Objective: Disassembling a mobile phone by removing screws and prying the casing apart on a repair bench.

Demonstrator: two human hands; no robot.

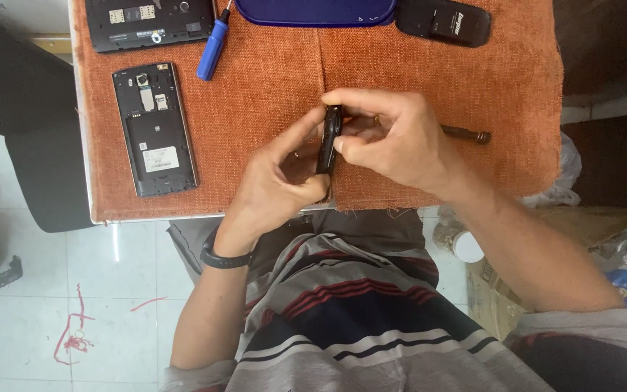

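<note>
Held item: small black phone (pixel 330 138), turned edge-up, caught between both hands over the near edge of the worktop.
Left hand (pixel 281 178): grip closed on the phone's lower part, forefinger stretched along its left side; black wristband on the wrist.
Right hand (pixel 390 138): grip closed on the phone's upper part from the right, thumb pressed to its edge.
Beyond right hand: dark slim tool (pixel 466 133) lying flat, partly hidden by the hand.
Far left of left hand: opened black phone (pixel 155 129), back cover off.
Beyond left hand: blue-handled screwdriver (pixel 212 49); second opened device (pixel 150 23); blue case (pixel 317 11); black charger (pixel 444 22).
Worktop (pixel 270 72): covered with orange cloth.
</note>
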